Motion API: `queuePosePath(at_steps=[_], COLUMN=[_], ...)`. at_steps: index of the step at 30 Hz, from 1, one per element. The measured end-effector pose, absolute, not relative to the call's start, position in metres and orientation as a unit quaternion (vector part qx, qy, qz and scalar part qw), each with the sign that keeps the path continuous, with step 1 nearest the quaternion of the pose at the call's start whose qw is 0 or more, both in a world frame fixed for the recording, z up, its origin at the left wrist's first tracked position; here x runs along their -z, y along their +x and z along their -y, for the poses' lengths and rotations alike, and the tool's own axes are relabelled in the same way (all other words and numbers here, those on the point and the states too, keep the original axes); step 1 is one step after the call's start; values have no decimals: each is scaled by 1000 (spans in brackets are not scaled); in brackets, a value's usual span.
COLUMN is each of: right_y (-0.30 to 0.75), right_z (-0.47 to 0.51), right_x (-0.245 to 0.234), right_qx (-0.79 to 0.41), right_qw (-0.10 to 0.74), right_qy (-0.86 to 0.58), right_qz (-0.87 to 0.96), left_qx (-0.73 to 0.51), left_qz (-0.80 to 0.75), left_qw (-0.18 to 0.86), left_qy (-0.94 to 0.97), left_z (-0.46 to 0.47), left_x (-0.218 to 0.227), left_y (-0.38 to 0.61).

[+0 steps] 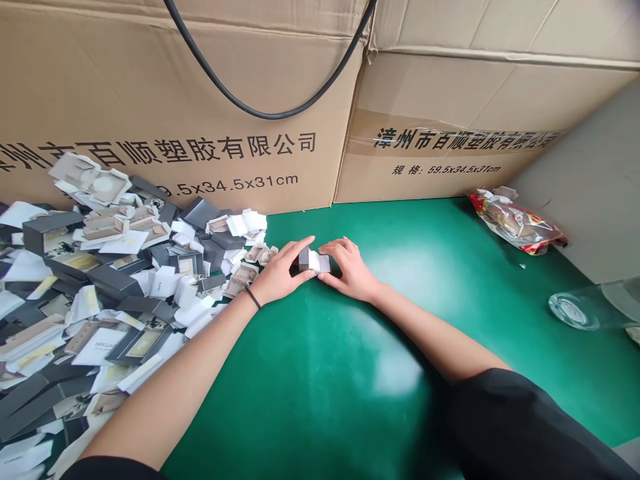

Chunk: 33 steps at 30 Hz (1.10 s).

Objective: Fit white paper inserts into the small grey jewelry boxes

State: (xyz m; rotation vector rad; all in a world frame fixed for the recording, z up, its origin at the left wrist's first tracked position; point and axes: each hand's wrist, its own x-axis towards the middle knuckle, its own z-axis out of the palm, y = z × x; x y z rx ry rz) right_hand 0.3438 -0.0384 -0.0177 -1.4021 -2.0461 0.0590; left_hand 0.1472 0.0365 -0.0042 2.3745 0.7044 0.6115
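Observation:
In the middle of the green table top, a small dark grey cardboard box [304, 259] sits between my two hands, its white flap [320, 263] showing on the right side. My left hand [281, 272] has thumb and fingers around the box's left end. From the right, my right hand [351, 268] grips the lighter grey part by the flap, thumb below and fingers above. What is inside the box cannot be seen. Just left of my left hand lies the edge of a pile of folded papers and small dark boxes [120, 283].
Large brown cartons [210, 80] with printed lettering stand along the back of the green table [310, 400]. A black cable [275, 116] hangs in front of them. At right are a red-and-clear plastic packet [520, 223] and a clear glass [595, 307] lying on its side.

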Motion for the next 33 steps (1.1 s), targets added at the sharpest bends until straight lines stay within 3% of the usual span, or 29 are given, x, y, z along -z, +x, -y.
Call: queuePosePath(at_steps=[16,33], right_y=[343,346], right_z=[30,21], right_x=[15,-3], right_qx=[-35,-70], right_qw=[367,238], right_qy=[-496,-449], right_qz=[786,858], left_qx=[-221,-207], left_qz=[-229,-230], left_qw=[334,375], left_qy=[887,874], left_z=[-47,-49], left_x=[16,18], left_y=[149,151])
